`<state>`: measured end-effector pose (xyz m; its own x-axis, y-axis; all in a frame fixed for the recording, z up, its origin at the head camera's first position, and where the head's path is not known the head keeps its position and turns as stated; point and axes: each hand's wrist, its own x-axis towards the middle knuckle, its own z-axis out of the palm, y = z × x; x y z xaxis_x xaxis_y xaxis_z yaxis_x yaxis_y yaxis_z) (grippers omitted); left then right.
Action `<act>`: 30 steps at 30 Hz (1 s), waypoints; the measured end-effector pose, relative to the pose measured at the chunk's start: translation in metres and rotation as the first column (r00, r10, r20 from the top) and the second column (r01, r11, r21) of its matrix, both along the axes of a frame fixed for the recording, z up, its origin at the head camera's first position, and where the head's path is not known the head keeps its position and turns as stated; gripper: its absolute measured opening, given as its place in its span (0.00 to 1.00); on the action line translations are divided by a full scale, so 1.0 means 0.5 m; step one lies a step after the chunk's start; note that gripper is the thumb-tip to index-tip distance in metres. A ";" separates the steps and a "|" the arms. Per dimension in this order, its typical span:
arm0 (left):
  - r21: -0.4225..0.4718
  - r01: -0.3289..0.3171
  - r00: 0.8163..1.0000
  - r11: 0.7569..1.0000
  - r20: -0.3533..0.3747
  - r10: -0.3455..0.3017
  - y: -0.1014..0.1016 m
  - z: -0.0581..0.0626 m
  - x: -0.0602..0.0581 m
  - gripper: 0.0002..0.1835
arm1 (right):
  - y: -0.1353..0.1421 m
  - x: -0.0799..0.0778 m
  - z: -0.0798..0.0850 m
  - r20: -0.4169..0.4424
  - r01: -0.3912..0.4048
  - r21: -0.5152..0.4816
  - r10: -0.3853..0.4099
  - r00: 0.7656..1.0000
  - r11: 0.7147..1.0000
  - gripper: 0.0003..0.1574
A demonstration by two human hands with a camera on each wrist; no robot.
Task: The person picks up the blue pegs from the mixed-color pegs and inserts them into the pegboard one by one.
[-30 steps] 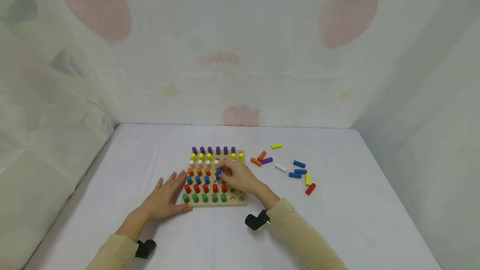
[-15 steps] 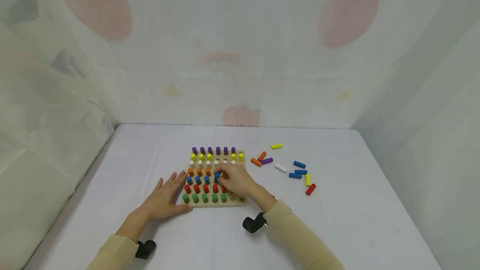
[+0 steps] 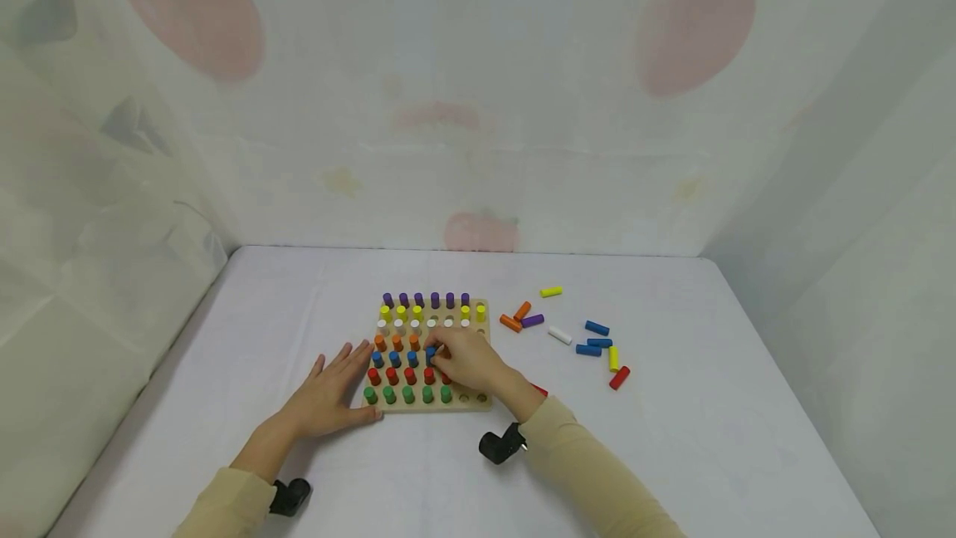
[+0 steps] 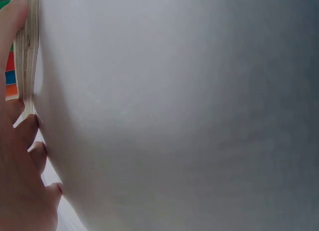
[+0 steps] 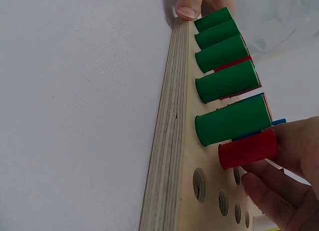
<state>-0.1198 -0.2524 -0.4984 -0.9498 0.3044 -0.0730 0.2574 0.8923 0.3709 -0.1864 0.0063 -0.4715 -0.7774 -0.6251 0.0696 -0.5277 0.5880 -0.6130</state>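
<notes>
A wooden pegboard [image 3: 474, 408] lies on the table with rows of upright pegs: purple, yellow, white, orange, blue, red and green. My right hand [image 3: 472, 358] pinches a blue peg [image 3: 430, 354] between thumb and fingers, upright at the blue row, just right of the other blue pegs. Its lower end is hidden in the head view. My left hand [image 3: 325, 398] rests along the board's left side, fingers spread, the thumb at the near left corner. From the right wrist, green pegs [image 5: 232, 120] and a red peg [image 5: 248, 148] stand close by that hand.
Loose pegs lie right of the board: orange pegs [image 3: 511, 323], a purple one [image 3: 533, 320], a white one [image 3: 559, 335], several blue ones [image 3: 588, 350], yellow ones [image 3: 613, 359] and a red one [image 3: 619, 378]. Another red peg [image 3: 539, 389] shows partly behind my right wrist.
My right hand has moved slightly toward me and left, bringing the blue peg down into line with the blue row. The red peg by the wrist has come into view. My left hand stays still.
</notes>
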 end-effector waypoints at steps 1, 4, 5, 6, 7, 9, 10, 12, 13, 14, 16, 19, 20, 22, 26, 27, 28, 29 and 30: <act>-0.001 0.000 1.000 1.000 0.000 0.000 0.000 0.000 0.000 0.57 | 0.000 0.000 0.000 0.001 0.003 0.004 -0.003 1.000 1.000 0.09; -0.003 0.001 1.000 1.000 -0.003 -0.001 0.001 0.002 0.001 0.57 | -0.001 0.000 0.000 0.005 0.011 0.014 -0.011 1.000 1.000 0.09; -0.004 0.002 1.000 1.000 -0.004 -0.002 0.001 0.002 0.001 0.57 | -0.001 0.000 0.000 0.007 0.013 0.017 -0.013 1.000 1.000 0.09; -0.003 0.002 1.000 1.000 -0.006 -0.002 0.002 0.003 0.001 0.57 | -0.002 0.000 0.001 0.009 0.015 0.018 -0.015 1.000 1.000 0.09; -0.003 0.003 1.000 1.000 -0.008 -0.003 0.002 0.004 0.001 0.57 | -0.002 -0.001 0.001 0.010 0.016 0.021 -0.016 1.000 1.000 0.09; 0.000 0.004 1.000 1.000 -0.008 -0.004 0.003 0.006 0.001 0.57 | -0.002 -0.001 0.002 0.013 0.017 0.022 -0.017 1.000 1.000 0.09; -0.002 0.004 1.000 1.000 -0.008 -0.004 0.003 0.006 0.001 0.57 | -0.002 -0.001 0.002 0.014 0.017 0.026 -0.017 1.000 1.000 0.09; -0.001 0.005 1.000 1.000 -0.006 -0.005 0.004 0.008 0.001 0.57 | -0.003 -0.002 0.003 0.013 0.012 0.029 -0.013 1.000 0.999 0.09; -0.002 0.006 1.000 1.000 -0.005 -0.006 0.004 0.008 0.001 0.57 | -0.004 -0.002 0.003 0.012 0.010 0.033 -0.010 1.000 0.999 0.09; -0.001 0.007 1.000 1.000 -0.004 -0.007 0.004 0.008 0.001 0.57 | -0.004 -0.002 0.004 0.012 0.007 0.033 -0.007 1.000 0.999 0.09; -0.003 0.008 1.000 1.000 -0.005 -0.008 0.003 0.008 0.001 0.57 | -0.004 -0.002 0.005 0.010 -0.001 0.038 0.001 1.000 0.999 0.10; -0.006 0.008 1.000 1.000 -0.005 -0.008 0.003 0.008 0.001 0.57 | -0.004 -0.002 0.009 0.009 -0.012 0.041 0.012 1.000 0.999 0.11; -0.006 0.008 1.000 1.000 -0.005 -0.008 0.003 0.008 0.001 0.57 | -0.003 -0.002 0.009 0.009 -0.015 0.041 0.015 1.000 0.999 0.11; -0.008 0.007 1.000 1.000 -0.003 -0.007 0.002 0.007 0.001 0.57 | -0.003 -0.001 0.011 0.003 -0.021 0.038 0.021 1.000 0.999 0.11; -0.006 0.005 1.000 1.000 0.001 -0.005 0.002 0.008 0.001 0.56 | -0.002 -0.001 0.011 -0.010 -0.028 0.031 0.028 1.000 0.999 0.11; -0.006 0.005 1.000 1.000 0.003 -0.005 0.002 0.009 0.002 0.56 | -0.002 -0.001 0.011 -0.015 -0.030 0.028 0.030 0.999 0.999 0.11; -0.005 0.004 1.000 1.000 0.004 -0.004 0.002 0.009 0.002 0.56 | -0.002 -0.001 0.011 -0.018 -0.031 0.028 0.031 0.999 0.999 0.10; -0.003 0.004 1.000 1.000 0.004 -0.004 0.003 0.009 0.002 0.56 | -0.002 -0.001 0.011 -0.022 -0.032 0.029 0.033 0.999 0.999 0.10; -0.002 0.004 1.000 1.000 0.005 -0.004 0.003 0.010 0.002 0.56 | -0.002 0.000 0.011 -0.027 -0.033 0.029 0.033 0.999 0.999 0.10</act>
